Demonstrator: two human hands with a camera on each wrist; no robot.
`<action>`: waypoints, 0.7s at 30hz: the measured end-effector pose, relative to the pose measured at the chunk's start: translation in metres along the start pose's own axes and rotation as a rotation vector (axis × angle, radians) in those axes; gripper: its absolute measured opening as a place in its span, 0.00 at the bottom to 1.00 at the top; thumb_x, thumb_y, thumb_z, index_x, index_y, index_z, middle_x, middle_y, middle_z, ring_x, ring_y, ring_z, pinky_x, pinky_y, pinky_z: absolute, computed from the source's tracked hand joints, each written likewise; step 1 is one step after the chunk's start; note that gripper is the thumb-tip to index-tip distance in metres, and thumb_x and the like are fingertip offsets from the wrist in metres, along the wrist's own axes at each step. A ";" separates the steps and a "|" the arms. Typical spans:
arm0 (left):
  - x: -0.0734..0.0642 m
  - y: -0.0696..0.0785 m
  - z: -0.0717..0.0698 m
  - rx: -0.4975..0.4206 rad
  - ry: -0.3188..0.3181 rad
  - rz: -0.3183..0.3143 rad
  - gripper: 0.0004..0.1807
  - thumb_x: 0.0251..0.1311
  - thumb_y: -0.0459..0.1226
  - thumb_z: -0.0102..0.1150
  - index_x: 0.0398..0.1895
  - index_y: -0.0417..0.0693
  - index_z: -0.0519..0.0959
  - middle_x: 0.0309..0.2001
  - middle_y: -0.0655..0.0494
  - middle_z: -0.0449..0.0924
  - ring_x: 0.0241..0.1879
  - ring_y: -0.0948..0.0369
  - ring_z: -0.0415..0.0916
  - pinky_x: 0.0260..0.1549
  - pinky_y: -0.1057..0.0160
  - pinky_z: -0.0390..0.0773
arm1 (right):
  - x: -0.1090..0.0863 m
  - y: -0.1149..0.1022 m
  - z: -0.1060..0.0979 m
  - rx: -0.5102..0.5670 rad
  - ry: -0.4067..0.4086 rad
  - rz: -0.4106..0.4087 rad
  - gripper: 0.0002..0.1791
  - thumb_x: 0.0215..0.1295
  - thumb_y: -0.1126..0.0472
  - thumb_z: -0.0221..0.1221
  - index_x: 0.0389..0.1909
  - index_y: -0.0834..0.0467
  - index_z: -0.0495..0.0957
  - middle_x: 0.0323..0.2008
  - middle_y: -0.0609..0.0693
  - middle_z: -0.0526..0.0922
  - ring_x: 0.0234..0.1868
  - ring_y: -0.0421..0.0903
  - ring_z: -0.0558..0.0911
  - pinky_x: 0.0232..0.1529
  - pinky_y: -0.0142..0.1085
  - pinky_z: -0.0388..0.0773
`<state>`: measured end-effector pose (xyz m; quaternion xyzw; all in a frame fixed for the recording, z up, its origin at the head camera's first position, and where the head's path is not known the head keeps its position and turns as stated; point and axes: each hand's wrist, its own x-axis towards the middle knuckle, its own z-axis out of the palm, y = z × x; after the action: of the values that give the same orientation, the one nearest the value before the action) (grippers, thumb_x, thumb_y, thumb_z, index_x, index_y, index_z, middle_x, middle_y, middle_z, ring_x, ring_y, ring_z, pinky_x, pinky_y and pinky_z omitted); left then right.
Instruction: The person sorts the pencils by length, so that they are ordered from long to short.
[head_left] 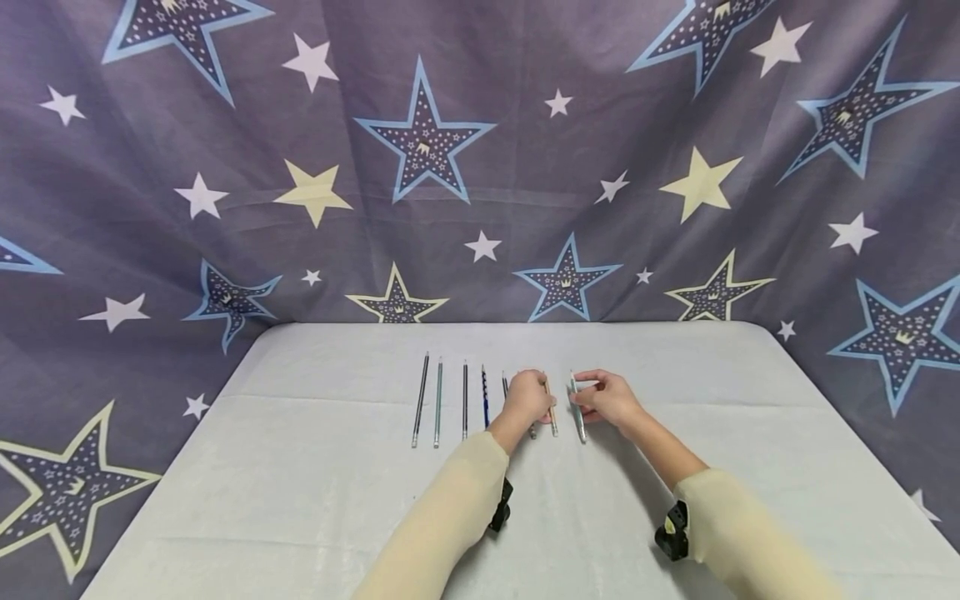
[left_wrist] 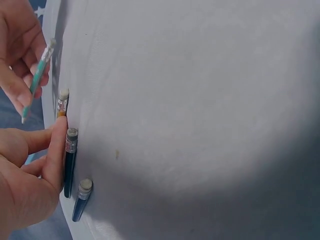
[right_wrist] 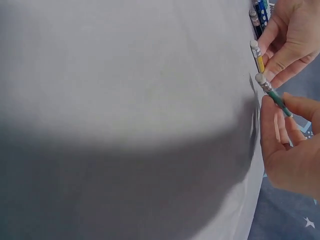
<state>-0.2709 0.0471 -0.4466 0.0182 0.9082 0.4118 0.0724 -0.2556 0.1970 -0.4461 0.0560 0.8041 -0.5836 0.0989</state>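
My right hand holds a green pencil between thumb and fingers, its white eraser end toward me. In the right wrist view this green pencil is raised at a tilt. My left hand pinches a yellow pencil just to the left of it. The yellow pencil's eraser end shows past the left index finger in the left wrist view. A dark pencil lies close beside that hand, partly under it in the head view.
To the left, several pencils lie roughly parallel on the white-covered table: a black one, a green one, another dark one and a blue patterned one. A star-printed curtain hangs behind the table.
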 end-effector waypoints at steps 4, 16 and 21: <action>0.002 0.000 0.001 -0.025 -0.018 -0.019 0.25 0.53 0.30 0.63 0.57 0.38 0.73 0.56 0.40 0.74 0.20 0.65 0.74 0.13 0.74 0.76 | 0.003 0.001 0.003 -0.005 0.006 -0.004 0.26 0.58 0.68 0.58 0.59 0.65 0.68 0.31 0.52 0.77 0.26 0.42 0.78 0.32 0.36 0.84; 0.000 0.002 0.001 -0.033 -0.031 -0.043 0.25 0.54 0.30 0.62 0.58 0.38 0.72 0.55 0.40 0.74 0.12 0.71 0.67 0.12 0.75 0.75 | 0.013 0.003 0.011 0.013 0.012 -0.013 0.25 0.58 0.69 0.57 0.58 0.67 0.68 0.31 0.52 0.78 0.26 0.41 0.78 0.31 0.36 0.84; 0.000 0.003 0.001 -0.047 -0.036 -0.050 0.25 0.54 0.29 0.62 0.58 0.38 0.72 0.54 0.40 0.75 0.13 0.70 0.68 0.13 0.75 0.76 | 0.018 0.002 0.014 -0.030 0.035 0.003 0.24 0.58 0.68 0.58 0.57 0.66 0.70 0.32 0.53 0.78 0.26 0.41 0.77 0.29 0.35 0.84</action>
<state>-0.2713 0.0497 -0.4451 0.0012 0.8970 0.4307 0.0994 -0.2713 0.1843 -0.4565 0.0658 0.8141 -0.5704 0.0866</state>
